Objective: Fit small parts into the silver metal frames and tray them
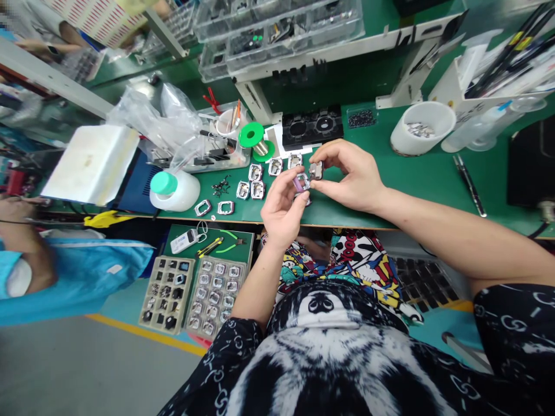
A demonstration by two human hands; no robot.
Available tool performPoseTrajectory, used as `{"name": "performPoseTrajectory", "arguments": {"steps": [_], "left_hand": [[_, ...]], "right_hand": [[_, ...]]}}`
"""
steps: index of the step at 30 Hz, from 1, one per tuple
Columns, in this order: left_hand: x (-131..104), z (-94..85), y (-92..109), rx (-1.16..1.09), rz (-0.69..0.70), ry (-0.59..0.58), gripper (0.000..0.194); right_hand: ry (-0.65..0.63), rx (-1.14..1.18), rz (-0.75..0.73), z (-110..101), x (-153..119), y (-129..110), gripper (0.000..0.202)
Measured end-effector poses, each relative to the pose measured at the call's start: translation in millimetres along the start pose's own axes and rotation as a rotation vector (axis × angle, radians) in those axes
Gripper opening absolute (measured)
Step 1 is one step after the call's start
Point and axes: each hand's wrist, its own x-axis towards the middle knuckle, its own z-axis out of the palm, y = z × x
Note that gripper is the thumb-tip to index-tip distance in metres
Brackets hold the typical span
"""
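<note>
The left hand [284, 202] is pinching a small square metal frame with a purple tinted face [300, 182] between thumb and fingertips, holding it just above the near edge of the green workbench [411, 179]. The right hand [347, 176] is closing its thumb and forefinger on a small silver-grey metal piece [317, 170], bringing it right beside the purple part, the two nearly touching. Both parts are looking light, rigid and smooth, probably slippery and easy to scratch on their faces, so gripping by the outer edges is seeming safest. Behind the hands, a cluster of shiny silver square frames [255, 182] is lying on the bench, near a white bottle with a green cap [173, 190].
</note>
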Motion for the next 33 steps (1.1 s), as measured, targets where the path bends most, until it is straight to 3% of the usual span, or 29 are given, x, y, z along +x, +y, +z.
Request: {"name": "performPoseTrajectory", "arguments": {"steps": [9, 21, 33], "left_hand": [[-2, -2.9, 8, -0.029, -0.138, 0.009, 0.041], [0, -10.4, 14, 0.092, -0.128, 0.021, 0.042], [-1, -21.8, 8, 0.101, -0.170, 0.039, 0.044]], "right_hand": [[0.060, 0.012, -0.052, 0, 0, 11, 0.038], [0.114, 0.131, 0.044, 0, 2, 15, 0.044], [0.130, 0.141, 0.064, -1, 4, 15, 0.042]]}}
